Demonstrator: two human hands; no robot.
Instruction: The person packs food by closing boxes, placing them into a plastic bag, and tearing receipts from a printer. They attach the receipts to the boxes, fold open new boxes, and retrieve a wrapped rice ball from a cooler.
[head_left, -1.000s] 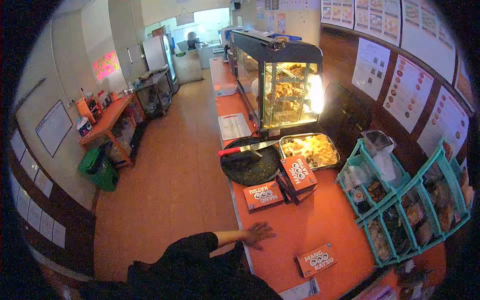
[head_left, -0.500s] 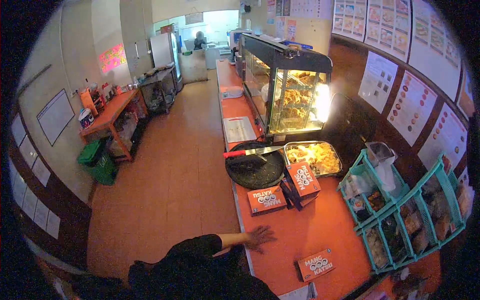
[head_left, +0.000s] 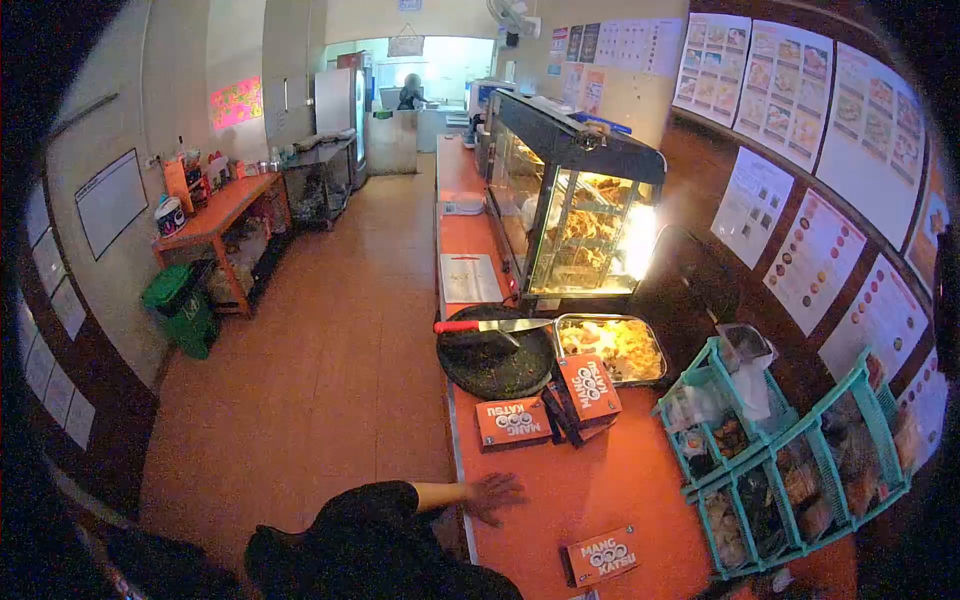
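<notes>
My left hand (head_left: 495,497) lies on the orange counter (head_left: 620,490) near its left edge, fingers spread, holding nothing. Its arm comes from a black sleeve at the bottom. Right of and below the hand is an orange MANG KATSU box (head_left: 600,555), not touching it. Beyond the hand, two more such boxes, one flat (head_left: 513,424) and one propped at an angle (head_left: 588,390), sit beside a round dark board (head_left: 495,370). Across the board lies a knife with a red handle (head_left: 457,327). My right hand is out of view.
Behind the board are a metal tray of food (head_left: 612,348) and a lit glass display case (head_left: 590,230). A teal divided basket (head_left: 725,465) holds packets at the right. At left are a green bin (head_left: 182,310) and a side table (head_left: 225,215). A person (head_left: 411,92) is far back.
The view has tilted and shifted, so the counter items appear lower and slightly left. My left hand keeps its place on the counter, with its fingers still spread.
</notes>
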